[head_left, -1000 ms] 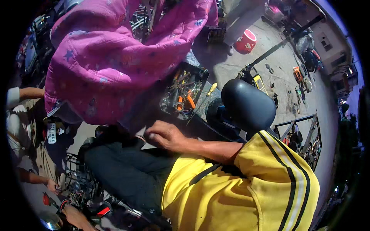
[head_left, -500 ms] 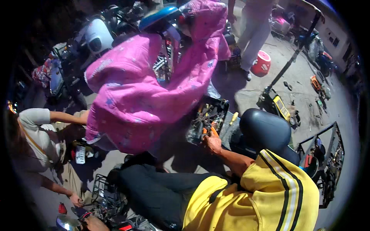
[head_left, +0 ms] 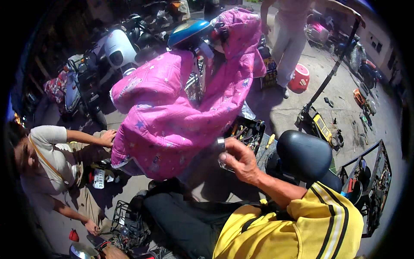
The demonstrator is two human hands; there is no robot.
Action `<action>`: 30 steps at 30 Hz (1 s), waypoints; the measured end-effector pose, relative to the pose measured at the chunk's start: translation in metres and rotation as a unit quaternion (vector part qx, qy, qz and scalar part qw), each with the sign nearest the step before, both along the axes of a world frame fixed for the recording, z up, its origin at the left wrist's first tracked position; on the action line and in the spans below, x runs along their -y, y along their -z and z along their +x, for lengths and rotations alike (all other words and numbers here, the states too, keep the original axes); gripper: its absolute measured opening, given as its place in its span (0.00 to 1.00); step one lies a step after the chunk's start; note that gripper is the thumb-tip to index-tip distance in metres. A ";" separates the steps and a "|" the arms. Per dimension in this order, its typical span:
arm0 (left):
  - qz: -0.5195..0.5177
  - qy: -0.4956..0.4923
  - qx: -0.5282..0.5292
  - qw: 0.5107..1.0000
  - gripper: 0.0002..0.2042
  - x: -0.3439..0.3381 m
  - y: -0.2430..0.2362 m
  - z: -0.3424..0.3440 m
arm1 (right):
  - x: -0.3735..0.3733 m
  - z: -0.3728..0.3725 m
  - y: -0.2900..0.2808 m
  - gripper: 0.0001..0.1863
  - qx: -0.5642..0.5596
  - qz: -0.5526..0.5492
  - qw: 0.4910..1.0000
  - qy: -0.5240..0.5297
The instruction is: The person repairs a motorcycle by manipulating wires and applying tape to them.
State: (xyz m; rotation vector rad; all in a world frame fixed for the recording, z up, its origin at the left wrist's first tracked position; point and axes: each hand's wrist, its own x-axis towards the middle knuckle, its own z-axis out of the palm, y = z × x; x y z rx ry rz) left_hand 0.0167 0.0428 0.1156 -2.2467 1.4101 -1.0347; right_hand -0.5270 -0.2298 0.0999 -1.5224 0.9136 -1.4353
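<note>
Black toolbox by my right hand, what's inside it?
Jumbled tools show inside the toolbox. Your right hand covers its near part, so whatever lies there is hidden, as is anything beneath the top layer.

Right hand (head_left: pixel 242 160) has lifted off the toolbox (head_left: pixel 261 125), small dark-and-silver piece (head_left: pixel 221 144) now showing at its fingertips.

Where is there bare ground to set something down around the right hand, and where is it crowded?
Bare pavement shows between the red tub and the black seat; a shadowed patch lies between the right hand and the black trousers. Crowded: the tool tray and the black-framed rack at right.
</note>
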 end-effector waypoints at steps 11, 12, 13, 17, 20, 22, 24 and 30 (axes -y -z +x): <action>-0.072 -0.058 -0.329 0.940 0.06 -0.022 0.028 0.054 | 0.129 0.035 -0.250 0.16 0.327 -0.057 0.931 -0.152; -0.060 -0.076 -0.345 0.934 0.05 -0.022 0.029 0.055 | 0.152 0.038 -0.260 0.15 0.338 -0.045 0.928 -0.149; 0.007 -0.086 -0.242 0.967 0.06 -0.021 0.030 0.053 | 0.176 0.043 -0.270 0.15 0.349 -0.034 0.925 -0.146; 0.052 -0.053 -0.102 0.992 0.06 -0.014 0.025 0.036 | 0.259 0.050 -0.296 0.15 0.346 0.004 0.932 -0.104; 0.016 -0.028 -0.136 0.990 0.07 -0.015 0.025 0.038 | 0.311 0.052 -0.311 0.14 0.337 0.020 0.937 -0.087; 0.134 -0.074 -0.052 0.987 0.08 -0.019 0.033 0.055 | 0.338 0.050 -0.320 0.12 0.382 0.115 0.909 -0.123; 0.141 -0.072 -0.033 0.987 0.09 -0.027 0.050 0.076 | 0.351 0.047 -0.314 0.15 0.370 0.123 0.912 -0.128; 0.007 0.042 -0.057 0.997 0.07 -0.042 0.081 0.097 | 0.298 0.049 -0.281 0.13 0.376 0.016 0.914 -0.150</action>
